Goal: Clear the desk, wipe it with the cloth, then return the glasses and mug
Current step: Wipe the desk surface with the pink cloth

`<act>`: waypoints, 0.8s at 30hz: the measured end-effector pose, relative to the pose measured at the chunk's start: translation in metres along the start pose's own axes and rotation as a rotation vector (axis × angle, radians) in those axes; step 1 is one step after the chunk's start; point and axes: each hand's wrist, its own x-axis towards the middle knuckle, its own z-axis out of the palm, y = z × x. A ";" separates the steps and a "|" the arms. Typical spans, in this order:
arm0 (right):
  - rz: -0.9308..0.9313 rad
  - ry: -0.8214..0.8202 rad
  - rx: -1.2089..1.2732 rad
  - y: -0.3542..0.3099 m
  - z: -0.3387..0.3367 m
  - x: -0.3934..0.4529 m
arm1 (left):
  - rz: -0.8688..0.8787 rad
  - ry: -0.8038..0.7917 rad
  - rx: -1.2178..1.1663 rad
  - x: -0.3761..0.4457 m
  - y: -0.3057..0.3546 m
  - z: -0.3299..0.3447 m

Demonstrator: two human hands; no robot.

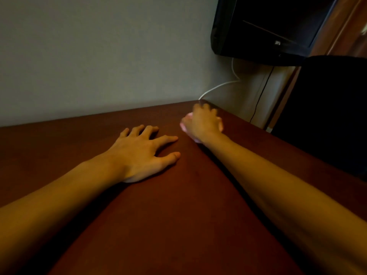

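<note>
The dark red-brown desk fills the lower part of the view. My left hand rests palm down on it near the middle, fingers spread and holding nothing. My right hand is blurred near the desk's far right corner, its fingers bent over a pale cloth that shows only at the hand's edges. Neither glasses nor mug is in view.
A grey wall runs along the desk's far edge. A black screen hangs at the upper right, with a white cable and a black cable below it. A black chair back stands beside the desk's right edge.
</note>
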 end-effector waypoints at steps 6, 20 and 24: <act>-0.259 -0.065 0.244 0.060 -0.011 0.005 | 0.014 0.025 -0.008 -0.002 -0.001 0.001; -0.225 0.015 0.240 0.027 0.013 0.052 | 0.017 0.015 -0.033 -0.001 -0.002 0.000; -0.496 -0.173 0.465 0.036 0.009 0.038 | 0.014 0.013 -0.023 0.000 -0.002 0.002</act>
